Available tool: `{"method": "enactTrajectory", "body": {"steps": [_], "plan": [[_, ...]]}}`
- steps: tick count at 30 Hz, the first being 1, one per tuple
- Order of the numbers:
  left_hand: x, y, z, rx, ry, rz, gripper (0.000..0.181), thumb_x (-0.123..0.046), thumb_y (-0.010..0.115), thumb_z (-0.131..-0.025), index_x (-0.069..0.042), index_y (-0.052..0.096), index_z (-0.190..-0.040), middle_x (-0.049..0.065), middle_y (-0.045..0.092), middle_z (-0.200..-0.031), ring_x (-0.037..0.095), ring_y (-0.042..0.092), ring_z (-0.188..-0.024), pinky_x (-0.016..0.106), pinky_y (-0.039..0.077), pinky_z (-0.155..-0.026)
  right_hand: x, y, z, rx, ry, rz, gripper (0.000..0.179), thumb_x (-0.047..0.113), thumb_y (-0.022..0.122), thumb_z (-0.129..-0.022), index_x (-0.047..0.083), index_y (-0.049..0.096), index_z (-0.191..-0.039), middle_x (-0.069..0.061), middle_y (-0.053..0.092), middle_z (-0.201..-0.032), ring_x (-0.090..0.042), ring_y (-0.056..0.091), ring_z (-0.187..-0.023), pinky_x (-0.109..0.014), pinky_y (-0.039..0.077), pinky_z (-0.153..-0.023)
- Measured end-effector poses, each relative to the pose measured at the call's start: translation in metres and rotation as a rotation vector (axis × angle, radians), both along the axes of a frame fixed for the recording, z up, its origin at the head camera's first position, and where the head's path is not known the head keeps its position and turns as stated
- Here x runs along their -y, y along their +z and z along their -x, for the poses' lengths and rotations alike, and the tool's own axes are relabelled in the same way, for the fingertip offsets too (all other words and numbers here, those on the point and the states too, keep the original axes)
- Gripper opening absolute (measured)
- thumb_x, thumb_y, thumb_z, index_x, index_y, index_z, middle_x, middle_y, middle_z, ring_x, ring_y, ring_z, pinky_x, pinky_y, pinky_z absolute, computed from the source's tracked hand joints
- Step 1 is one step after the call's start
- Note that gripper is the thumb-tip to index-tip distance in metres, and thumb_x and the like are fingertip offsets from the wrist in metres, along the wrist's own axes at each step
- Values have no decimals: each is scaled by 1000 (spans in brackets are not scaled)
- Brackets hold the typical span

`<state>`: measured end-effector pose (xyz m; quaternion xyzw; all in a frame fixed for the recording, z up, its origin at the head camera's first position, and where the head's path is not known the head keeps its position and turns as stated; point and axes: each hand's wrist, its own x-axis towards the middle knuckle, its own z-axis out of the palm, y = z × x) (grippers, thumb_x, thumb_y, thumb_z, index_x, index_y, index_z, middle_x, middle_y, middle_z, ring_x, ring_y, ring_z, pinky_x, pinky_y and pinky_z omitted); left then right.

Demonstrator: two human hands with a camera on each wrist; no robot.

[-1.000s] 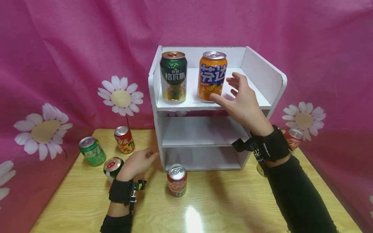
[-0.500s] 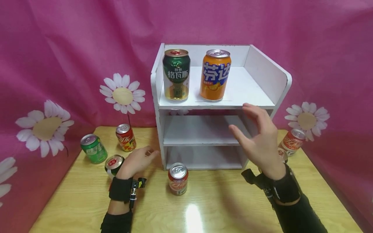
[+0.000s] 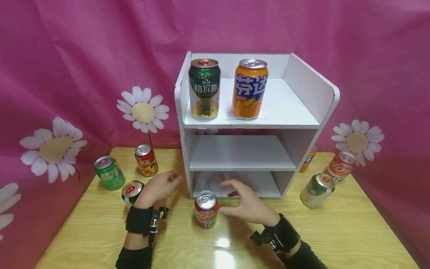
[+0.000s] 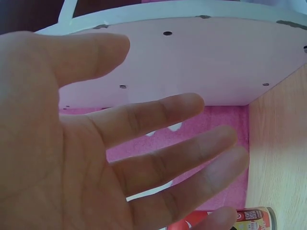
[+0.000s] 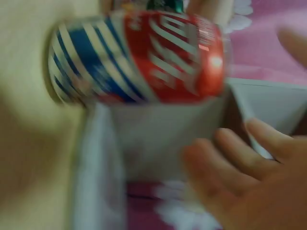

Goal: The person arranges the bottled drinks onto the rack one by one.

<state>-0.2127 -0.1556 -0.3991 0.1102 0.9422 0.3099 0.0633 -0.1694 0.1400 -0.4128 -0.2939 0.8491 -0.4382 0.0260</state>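
Observation:
My right hand (image 3: pixel 248 203) is just right of a red cola can (image 3: pixel 206 209) that stands upright before the shelf. Its thumb and fingers are spread toward the can, with nothing held. In the right wrist view the same cola can (image 5: pixel 144 60) shows blue and white stripes, apart from the blurred fingers. My left hand (image 3: pixel 159 188) stays left of the shelf, fingers loose and holding nothing; the left wrist view shows its palm (image 4: pixel 86 143) beside the shelf's side panel. On the top shelf stand a green and gold can (image 3: pixel 205 89) and an orange soda can (image 3: pixel 250 89).
The white three-level shelf (image 3: pixel 248 125) stands on the wooden table (image 3: pixel 178 246). Left of it are a green can (image 3: pixel 110 173), a red can (image 3: pixel 146 160) and a dark-green can (image 3: pixel 132 190). Right are a green-white can (image 3: pixel 317 190), a red can (image 3: pixel 340 166) and an orange container (image 3: pixel 307 160).
My right hand has left the orange soda can on the top shelf and come down and left to beside the red cola can. The left hand has stayed in place.

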Motion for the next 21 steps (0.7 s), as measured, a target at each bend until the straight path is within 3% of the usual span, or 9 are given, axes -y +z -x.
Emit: {"method": "enactTrajectory", "body": {"steps": [2, 5, 8, 14, 21], "plan": [[1, -1, 0, 2, 5, -1, 45, -38, 47, -99, -2, 60, -120, 12, 64, -110, 28, 60, -99, 47, 47, -82, 8, -11, 3, 143, 64, -29, 83, 31, 82, -73, 8, 38, -139, -7, 45, -136, -28, 49, -118, -46, 43, -94], [3, -2, 1, 16, 16, 2, 45, -40, 46, -99, -3, 60, -121, 11, 64, -110, 28, 60, -100, 47, 47, -83, 20, -25, 9, 255, 162, -23, 101, 25, 85, -68, 10, 24, -147, -5, 41, -139, -26, 40, -127, -48, 34, -102], [3, -1, 1, 27, 19, 3, 46, -40, 45, -99, -4, 59, -122, 10, 65, -109, 26, 60, -98, 46, 47, -82, 29, -36, 17, 297, 220, 0, 108, 20, 86, -67, 14, 17, -150, 0, 44, -137, -19, 41, -127, -42, 32, -104], [2, 0, 2, 12, 13, 6, 44, -39, 47, -99, -3, 61, -120, 8, 65, -103, 21, 60, -89, 43, 48, -77, 39, -48, 33, 360, 296, 110, 105, 10, 85, -67, 6, 20, -149, 1, 50, -130, -15, 49, -119, -32, 38, -99], [0, -4, 3, 10, 0, 8, 44, -38, 46, -99, -2, 60, -119, 6, 65, -95, 17, 58, -80, 41, 48, -75, 41, -62, 41, 335, 320, 110, 110, 15, 88, -65, 6, 18, -149, 4, 54, -127, -11, 51, -117, -31, 35, -102]]}}
